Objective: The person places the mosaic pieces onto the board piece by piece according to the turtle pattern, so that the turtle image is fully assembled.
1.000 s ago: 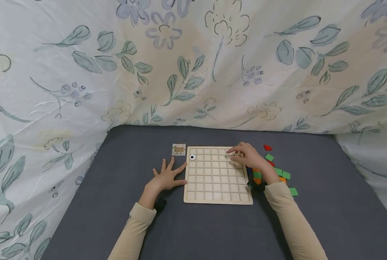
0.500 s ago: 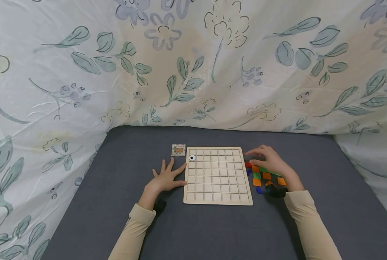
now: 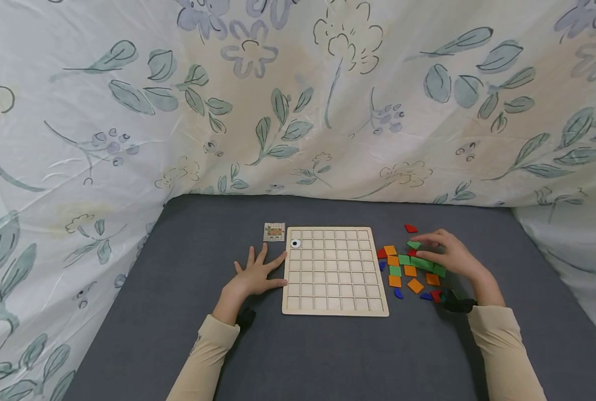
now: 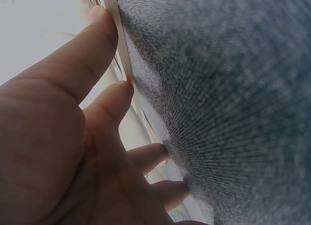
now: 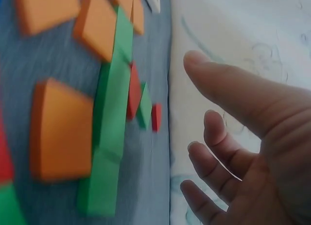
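On the dark surface [image 3: 202, 223], a pale gridded board [image 3: 335, 273] lay flat, with coloured blocks scattered just past its right edge; the left hand [image 3: 251, 277] was spread wide, thumb and forefinger touching the board's left edge without gripping anything; the right hand [image 3: 445, 253] was above the blocks, thumb and fingers apart with nothing seen between them, fingertips near a small green block [image 3: 414, 245], though contact could not be told; the long green block [image 3: 421, 263] and the orange block [image 5: 63, 130] showed flat faces and fairly thick sides, so they were judged light, stiff and hard to damage, best pinched across two opposite sides; their smooth-looking faces might have slid under a fingertip pressed from above; where blocks touched, a free end seemed the better hold; the rounded blue block [image 3: 398, 293] probably called for a pinch across its width; the board, likely light enough to skid, seemed best steadied at its rim; a round eye piece [image 3: 295, 243] sat near its upper left corner, with a small picture card [image 3: 274, 231] just beside that corner.
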A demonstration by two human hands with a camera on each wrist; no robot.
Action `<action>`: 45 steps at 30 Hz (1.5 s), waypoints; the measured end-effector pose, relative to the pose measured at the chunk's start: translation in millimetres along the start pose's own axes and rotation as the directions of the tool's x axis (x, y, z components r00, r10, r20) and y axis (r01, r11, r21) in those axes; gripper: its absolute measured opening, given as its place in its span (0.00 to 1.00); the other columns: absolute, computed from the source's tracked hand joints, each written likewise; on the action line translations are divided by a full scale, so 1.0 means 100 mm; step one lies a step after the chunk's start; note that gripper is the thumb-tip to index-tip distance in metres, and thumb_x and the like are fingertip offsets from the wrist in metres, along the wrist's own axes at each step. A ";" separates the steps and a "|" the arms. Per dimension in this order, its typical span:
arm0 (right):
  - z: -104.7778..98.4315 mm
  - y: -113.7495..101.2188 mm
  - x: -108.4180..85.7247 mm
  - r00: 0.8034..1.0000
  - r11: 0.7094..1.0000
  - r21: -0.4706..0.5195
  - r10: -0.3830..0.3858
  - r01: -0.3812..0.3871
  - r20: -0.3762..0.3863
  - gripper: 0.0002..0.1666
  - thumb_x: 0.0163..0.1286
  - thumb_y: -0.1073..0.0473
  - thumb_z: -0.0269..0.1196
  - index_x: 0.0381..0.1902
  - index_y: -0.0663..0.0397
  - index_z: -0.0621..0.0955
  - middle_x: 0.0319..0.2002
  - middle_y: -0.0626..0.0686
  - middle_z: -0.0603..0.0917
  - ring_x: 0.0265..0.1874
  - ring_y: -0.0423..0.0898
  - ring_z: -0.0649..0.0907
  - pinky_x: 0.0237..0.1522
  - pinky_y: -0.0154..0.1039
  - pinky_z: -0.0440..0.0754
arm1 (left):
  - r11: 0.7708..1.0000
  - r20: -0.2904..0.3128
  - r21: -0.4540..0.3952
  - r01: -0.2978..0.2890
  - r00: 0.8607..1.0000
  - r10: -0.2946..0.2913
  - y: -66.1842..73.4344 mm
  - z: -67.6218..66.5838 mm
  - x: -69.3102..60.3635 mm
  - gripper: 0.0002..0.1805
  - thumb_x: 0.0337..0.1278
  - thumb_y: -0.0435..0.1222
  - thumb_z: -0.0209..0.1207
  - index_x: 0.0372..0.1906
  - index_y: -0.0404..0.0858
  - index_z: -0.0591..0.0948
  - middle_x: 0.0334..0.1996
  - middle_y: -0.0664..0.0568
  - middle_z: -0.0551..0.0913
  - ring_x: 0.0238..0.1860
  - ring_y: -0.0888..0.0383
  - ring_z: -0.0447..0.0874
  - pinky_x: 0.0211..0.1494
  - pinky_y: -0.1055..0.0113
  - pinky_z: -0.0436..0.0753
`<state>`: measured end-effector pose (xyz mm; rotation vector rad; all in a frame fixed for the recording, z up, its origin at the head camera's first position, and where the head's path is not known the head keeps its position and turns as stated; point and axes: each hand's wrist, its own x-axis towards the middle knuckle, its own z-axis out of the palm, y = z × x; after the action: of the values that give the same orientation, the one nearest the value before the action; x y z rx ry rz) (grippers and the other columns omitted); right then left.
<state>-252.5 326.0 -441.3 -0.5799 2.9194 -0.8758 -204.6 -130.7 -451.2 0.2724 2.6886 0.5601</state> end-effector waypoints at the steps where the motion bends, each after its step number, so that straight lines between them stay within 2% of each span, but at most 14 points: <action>1: -0.01 0.03 -0.03 1.000 1.000 -0.005 0.007 -0.007 -0.001 0.21 0.64 0.55 0.63 0.53 0.58 0.79 0.38 0.58 0.72 0.34 0.49 0.66 0.34 0.41 0.64 | 1.000 0.000 0.001 -0.001 1.000 0.001 0.00 0.00 0.00 0.39 0.56 0.57 0.55 0.72 0.58 0.55 0.73 0.39 0.38 0.70 0.34 0.26 0.59 0.25 0.36; 7: -0.06 0.17 -0.18 0.999 0.999 -0.026 0.039 -0.039 0.015 0.22 0.64 0.54 0.63 0.54 0.58 0.79 0.34 0.56 0.70 0.32 0.48 0.64 0.31 0.40 0.61 | 1.000 0.000 0.010 0.001 1.000 -0.001 -0.01 0.01 0.00 0.39 0.56 0.57 0.54 0.71 0.58 0.55 0.73 0.39 0.37 0.71 0.34 0.26 0.59 0.25 0.35; 15: -0.08 0.29 -0.37 0.995 0.995 -0.038 0.093 -0.092 0.048 0.26 0.62 0.50 0.64 0.56 0.56 0.77 0.36 0.56 0.70 0.33 0.48 0.65 0.31 0.40 0.62 | 1.000 0.009 0.004 -0.005 1.000 0.005 0.00 0.00 0.00 0.39 0.57 0.57 0.54 0.72 0.58 0.54 0.73 0.39 0.36 0.70 0.34 0.25 0.58 0.25 0.35; 25: -0.10 0.39 -0.45 0.986 0.989 -0.052 0.144 -0.140 0.088 0.28 0.59 0.50 0.67 0.54 0.58 0.78 0.40 0.59 0.72 0.37 0.50 0.70 0.35 0.42 0.68 | 1.000 0.005 -0.002 -0.016 1.000 0.016 -0.02 -0.01 0.00 0.39 0.57 0.57 0.55 0.72 0.57 0.55 0.73 0.38 0.37 0.70 0.33 0.25 0.58 0.24 0.35; 30: -0.09 0.40 -0.47 0.986 0.989 -0.057 0.140 -0.135 0.094 0.28 0.57 0.50 0.68 0.51 0.59 0.79 0.40 0.58 0.73 0.37 0.49 0.70 0.37 0.42 0.68 | 1.000 0.005 -0.005 -0.015 1.000 0.015 -0.03 0.00 0.01 0.39 0.56 0.57 0.55 0.72 0.57 0.55 0.73 0.38 0.37 0.70 0.34 0.25 0.58 0.25 0.35; 37: -0.09 0.39 -0.48 0.989 0.992 -0.048 0.123 -0.120 0.082 0.21 0.56 0.52 0.69 0.45 0.58 0.81 0.38 0.55 0.74 0.35 0.48 0.71 0.37 0.43 0.70 | 1.000 0.010 0.001 -0.013 1.000 0.013 -0.02 -0.01 0.00 0.39 0.57 0.57 0.54 0.72 0.57 0.54 0.73 0.39 0.37 0.70 0.34 0.25 0.58 0.25 0.35; 45: -0.08 0.43 -0.50 0.994 0.993 -0.069 0.100 -0.096 0.054 0.18 0.59 0.54 0.67 0.44 0.58 0.82 0.37 0.54 0.75 0.34 0.45 0.70 0.36 0.41 0.69 | 1.000 0.011 -0.009 -0.012 1.000 0.012 -0.01 -0.02 -0.01 0.39 0.57 0.57 0.55 0.72 0.57 0.55 0.73 0.39 0.37 0.70 0.34 0.25 0.58 0.25 0.34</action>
<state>-222.3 381.7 -460.9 -0.4530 2.9057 -0.7420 -204.7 -132.1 -449.7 0.2882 2.6751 0.5720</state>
